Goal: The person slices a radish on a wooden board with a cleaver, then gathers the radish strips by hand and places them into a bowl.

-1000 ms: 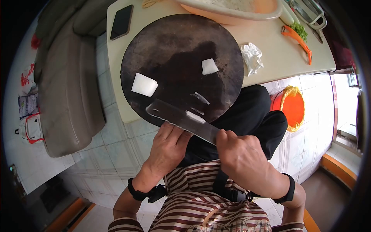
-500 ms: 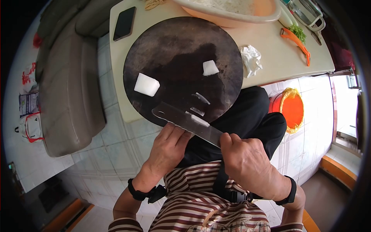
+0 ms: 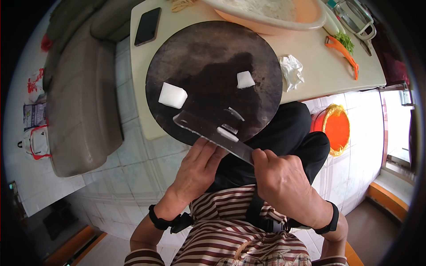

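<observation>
My right hand (image 3: 282, 177) is closed around the handle end of a broad kitchen knife (image 3: 202, 127). The blade slants across the near edge of a round dark chopping board (image 3: 208, 48). Right at the blade's near side, my left hand (image 3: 197, 170) has its fingers bent and pressed together; what they hold, if anything, is hidden. A white strip (image 3: 227, 134) lies along the far side of the blade. Thin translucent slivers (image 3: 236, 114) rest just beyond it. Farther out on the board sit a large white chunk (image 3: 173, 95) at left and a smaller white chunk (image 3: 245, 80) at right.
The board stands on a pale table (image 3: 319, 66). Around it are a phone (image 3: 147, 26), a large basin (image 3: 306, 24) of white shreds, crumpled foil (image 3: 291, 72) and an orange peeler (image 3: 346, 53). A red bin (image 3: 335, 131) stands on the floor at right, a grey sofa (image 3: 80, 102) at left.
The blade has shifted slightly up and away across the board and changed its tilt, with the white strip beside it. Both hands stay nearly in place; the whole view has shifted slightly.
</observation>
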The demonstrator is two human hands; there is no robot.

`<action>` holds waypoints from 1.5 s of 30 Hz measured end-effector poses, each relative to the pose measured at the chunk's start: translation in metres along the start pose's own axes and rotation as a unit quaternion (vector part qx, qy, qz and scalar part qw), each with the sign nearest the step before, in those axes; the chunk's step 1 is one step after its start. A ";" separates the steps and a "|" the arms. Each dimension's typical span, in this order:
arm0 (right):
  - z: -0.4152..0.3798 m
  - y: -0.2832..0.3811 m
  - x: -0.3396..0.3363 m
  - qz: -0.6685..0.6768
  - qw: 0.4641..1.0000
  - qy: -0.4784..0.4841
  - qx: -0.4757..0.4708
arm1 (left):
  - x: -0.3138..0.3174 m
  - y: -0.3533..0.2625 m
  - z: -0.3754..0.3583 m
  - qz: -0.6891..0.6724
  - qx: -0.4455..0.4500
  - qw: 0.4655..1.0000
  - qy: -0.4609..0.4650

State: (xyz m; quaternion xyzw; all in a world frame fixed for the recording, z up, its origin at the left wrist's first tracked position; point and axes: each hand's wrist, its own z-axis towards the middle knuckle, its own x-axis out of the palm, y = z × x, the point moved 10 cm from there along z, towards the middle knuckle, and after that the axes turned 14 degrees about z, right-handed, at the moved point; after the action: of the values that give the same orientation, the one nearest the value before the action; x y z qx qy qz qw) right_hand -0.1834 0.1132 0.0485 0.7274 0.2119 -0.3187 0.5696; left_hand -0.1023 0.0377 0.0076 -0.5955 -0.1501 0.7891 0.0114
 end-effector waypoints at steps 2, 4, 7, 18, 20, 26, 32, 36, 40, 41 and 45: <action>-0.005 0.002 0.003 -0.011 1.000 0.011 0.006 | 0.001 0.001 -0.003 0.002 0.007 1.000 0.014; -0.007 0.000 0.007 -0.021 0.999 0.022 0.014 | 0.004 0.001 -0.004 0.004 0.013 0.999 0.030; -0.006 -0.003 0.008 -0.024 0.999 0.018 0.022 | 0.006 0.006 -0.004 -0.017 -0.018 0.999 0.042; 0.006 0.000 0.001 -0.040 0.999 -0.022 -0.028 | -0.005 -0.004 -0.001 0.027 0.031 0.999 -0.001; 0.001 0.002 -0.003 -0.041 0.999 -0.009 -0.029 | -0.002 -0.004 -0.004 0.027 0.029 0.999 -0.006; -0.006 0.003 0.003 -0.054 0.998 0.027 -0.004 | 0.001 0.000 -0.006 0.003 0.021 1.000 0.015; 0.009 0.008 0.012 -0.062 0.998 -0.003 -0.027 | 0.004 0.002 -0.005 -0.012 0.003 1.000 0.018; 0.014 -0.001 0.008 -0.015 0.999 -0.028 -0.016 | 0.003 0.001 -0.008 0.022 0.015 1.000 -0.005; 0.004 -0.003 -0.003 -0.019 1.000 -0.019 -0.014 | 0.003 0.001 -0.008 0.012 0.007 1.000 -0.014; 0.001 0.000 -0.004 -0.014 1.000 -0.009 -0.019 | 0.003 0.000 -0.009 0.019 0.012 1.000 -0.012; -0.006 -0.001 0.002 -0.005 0.999 0.039 -0.005 | 0.005 0.002 -0.009 0.009 0.017 1.000 0.009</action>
State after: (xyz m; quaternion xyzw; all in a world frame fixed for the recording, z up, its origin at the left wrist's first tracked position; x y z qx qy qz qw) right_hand -0.1811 0.1189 0.0475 0.7355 0.2393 -0.2917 0.5627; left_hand -0.0947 0.0389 -0.0003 -0.6041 -0.1312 0.7859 0.0152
